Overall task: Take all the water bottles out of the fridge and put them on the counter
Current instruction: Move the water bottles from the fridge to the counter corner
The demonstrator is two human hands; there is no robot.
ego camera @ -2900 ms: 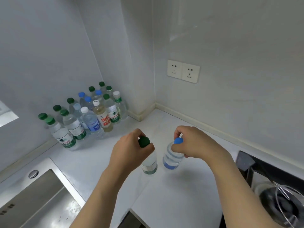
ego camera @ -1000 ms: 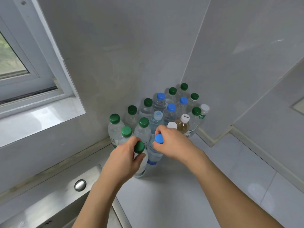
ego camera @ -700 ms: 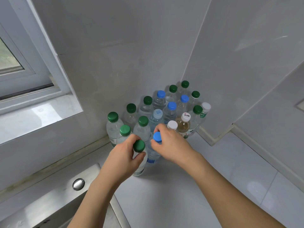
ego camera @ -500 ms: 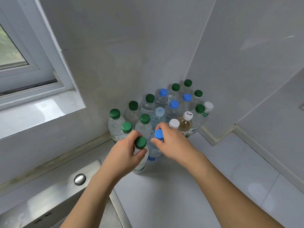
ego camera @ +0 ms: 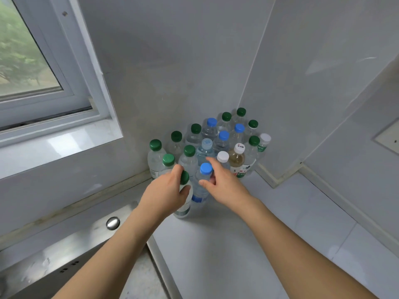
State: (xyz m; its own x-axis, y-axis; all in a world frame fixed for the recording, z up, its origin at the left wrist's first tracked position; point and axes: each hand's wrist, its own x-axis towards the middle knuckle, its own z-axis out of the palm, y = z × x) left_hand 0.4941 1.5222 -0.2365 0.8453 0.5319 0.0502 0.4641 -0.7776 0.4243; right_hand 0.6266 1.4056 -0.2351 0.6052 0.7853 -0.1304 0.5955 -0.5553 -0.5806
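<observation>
The left hand [ego camera: 166,194] curls round the neck and shoulder of a green-capped bottle [ego camera: 184,199], thumb pressed on the clear body just under the cap and fingers wrapped behind it. That bottle stands upright on the counter [ego camera: 226,244], at the front of the group. The right hand [ego camera: 224,184] is beside it at the blue-capped bottle [ego camera: 200,186]: the forefinger reaches straight out past the blue cap and the thumb lies against the bottle's neck below the cap, with the fingers loosened and spread. Whether the thumb and fingers really pinch the neck or only touch it is hard to tell from this angle. The blue-capped bottle also stands on the counter, touching the green-capped one on its right.

Just behind both hands, a cluster of bottles [ego camera: 216,139] fills the corner where two grey walls meet, packed close together and all upright. Most have green caps, several blue, a few white; one white-capped bottle [ego camera: 237,160] holds a yellowish-brown liquid and has a red and green label.

Both bare forearms come up from the lower edge. To the left of the counter lies a steel sink [ego camera: 64,262] with a round metal plug [ego camera: 113,223] on its rim. Above it, a window [ego camera: 28,61] shows blurred green foliage, with a pale sill [ego camera: 60,145] beneath.
</observation>
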